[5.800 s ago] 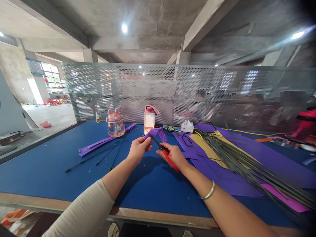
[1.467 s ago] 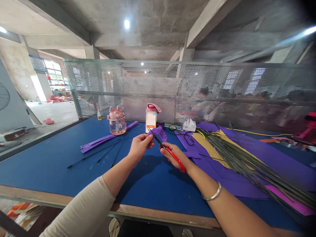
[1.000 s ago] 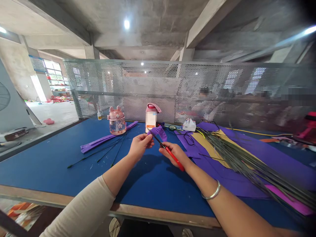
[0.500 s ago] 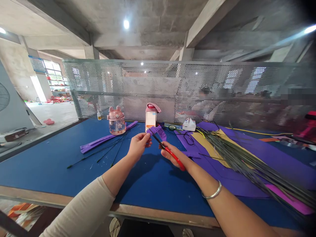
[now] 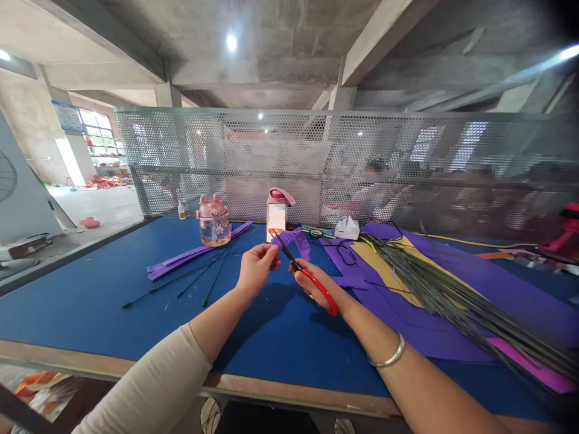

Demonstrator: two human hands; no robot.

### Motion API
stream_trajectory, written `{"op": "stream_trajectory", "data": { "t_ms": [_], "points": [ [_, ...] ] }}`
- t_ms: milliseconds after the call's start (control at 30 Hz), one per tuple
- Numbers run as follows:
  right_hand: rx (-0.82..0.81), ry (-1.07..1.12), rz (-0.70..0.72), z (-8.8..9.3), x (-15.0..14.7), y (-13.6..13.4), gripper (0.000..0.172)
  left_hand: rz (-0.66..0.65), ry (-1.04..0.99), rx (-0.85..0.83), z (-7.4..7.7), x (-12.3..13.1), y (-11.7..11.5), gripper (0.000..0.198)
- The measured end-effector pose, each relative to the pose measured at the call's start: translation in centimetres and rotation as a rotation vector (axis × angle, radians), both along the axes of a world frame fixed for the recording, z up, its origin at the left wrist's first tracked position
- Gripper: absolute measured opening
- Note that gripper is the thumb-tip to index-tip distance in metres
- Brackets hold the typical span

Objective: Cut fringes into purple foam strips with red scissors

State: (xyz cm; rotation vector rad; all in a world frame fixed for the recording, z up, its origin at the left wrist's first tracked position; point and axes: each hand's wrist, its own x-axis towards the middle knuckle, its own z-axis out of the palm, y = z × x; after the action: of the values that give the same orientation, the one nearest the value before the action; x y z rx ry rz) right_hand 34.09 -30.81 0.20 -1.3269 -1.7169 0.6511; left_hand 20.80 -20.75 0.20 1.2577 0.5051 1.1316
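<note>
purple strip (image 5: 296,239) pinched by left fingertips (image 5: 274,254)

In front of the white bottle (image 5: 276,217), above the blue table (image 5: 90,301), the left hand (image 5: 256,268) pinches the near end of a purple strip (image 5: 298,239) between thumb and fingertips. Just right of that hand, also in front of the bottle, the right hand (image 5: 322,279) grips the red handles of the scissors (image 5: 302,272), whose dark blades slant up and left to meet the strip. Left of the bottle stands a pink cup (image 5: 212,222) with loose green stems (image 5: 181,280) in front of it; right of the bottle lie purple sheets (image 5: 497,283) under a wire bundle (image 5: 452,301).
</note>
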Motion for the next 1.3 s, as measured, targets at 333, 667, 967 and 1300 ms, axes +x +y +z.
{"op": "stream_trajectory", "data": {
  "t_ms": [333,667,967,1300],
  "points": [
    [0.003,0.032,0.016,-0.19,-0.09,0.11,0.046,0.048,-0.009,0.010,-0.15,0.29,-0.31,0.036],
    [0.037,0.036,-0.101,-0.50,-0.50,0.51,0.040,0.036,-0.011,0.012,0.02,0.30,-0.45,0.036],
    [0.092,-0.016,-0.165,-0.09,-0.77,0.36,0.041,0.044,-0.030,0.008,0.06,0.33,-0.40,0.034],
    [0.083,-0.082,-0.227,-0.38,-0.27,0.58,0.039,0.034,0.037,0.034,0.00,0.09,-0.05,0.030]
  ]
}}
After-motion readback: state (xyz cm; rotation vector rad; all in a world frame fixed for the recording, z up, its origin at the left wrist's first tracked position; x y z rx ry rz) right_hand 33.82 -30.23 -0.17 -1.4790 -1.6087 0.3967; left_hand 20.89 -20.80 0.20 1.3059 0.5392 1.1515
